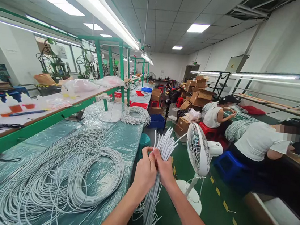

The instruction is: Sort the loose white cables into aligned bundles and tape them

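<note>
A thick bundle of white cables [151, 204] hangs upright over the aisle, its cut ends fanned out at the top. My left hand [145, 168] is closed around the bundle's left side near the top, thumb and fingertips pressed together by one cable. From the right, my right hand [164, 169] wraps the same bundle, its thumb touching the left hand's fingers. Loose coils of white cable [101, 194] lie spread on the green-covered table [121, 138] at the left. Another cable coil [136, 115] rests farther back on that table.
A white standing fan [198, 149] is just right of the bundle. Two people in white tops [254, 140] sit at the right bench. A green-framed shelf [56, 119] with bottles runs along the left. Cardboard boxes [199, 96] are stacked behind.
</note>
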A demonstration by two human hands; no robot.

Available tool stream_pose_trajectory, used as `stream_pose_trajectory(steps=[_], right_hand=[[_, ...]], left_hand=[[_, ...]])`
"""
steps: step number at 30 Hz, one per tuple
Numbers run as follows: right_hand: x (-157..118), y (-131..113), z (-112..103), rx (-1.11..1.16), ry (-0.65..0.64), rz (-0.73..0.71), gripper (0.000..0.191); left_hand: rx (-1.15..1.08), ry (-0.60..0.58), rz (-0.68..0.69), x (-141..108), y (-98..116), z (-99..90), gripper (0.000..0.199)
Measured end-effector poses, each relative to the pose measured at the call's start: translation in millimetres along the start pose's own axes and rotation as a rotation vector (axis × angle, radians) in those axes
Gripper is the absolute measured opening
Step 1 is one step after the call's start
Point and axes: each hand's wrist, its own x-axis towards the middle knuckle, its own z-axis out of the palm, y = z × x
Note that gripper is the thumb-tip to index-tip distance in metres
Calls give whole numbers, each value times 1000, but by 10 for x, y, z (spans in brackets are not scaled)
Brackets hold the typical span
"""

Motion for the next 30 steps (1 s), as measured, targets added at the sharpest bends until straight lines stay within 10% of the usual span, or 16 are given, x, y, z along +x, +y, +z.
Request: stream_pose_trajectory(steps=[11, 20, 26, 30], right_hand=[[-52, -62, -52, 105, -167, 201, 42], [-44, -399, -16, 111, -327, 236, 41], [-50, -681, 149, 41, -454, 245, 39], [-63, -887, 196, 13, -525, 169, 38]], left_hand=[[504, -272, 188, -26, -55, -40, 54], [136, -322, 197, -154, -112, -269, 80], [-596, -520, 2, -82, -293, 12, 40], [-633, -541, -51, -179, -449, 264, 24]])
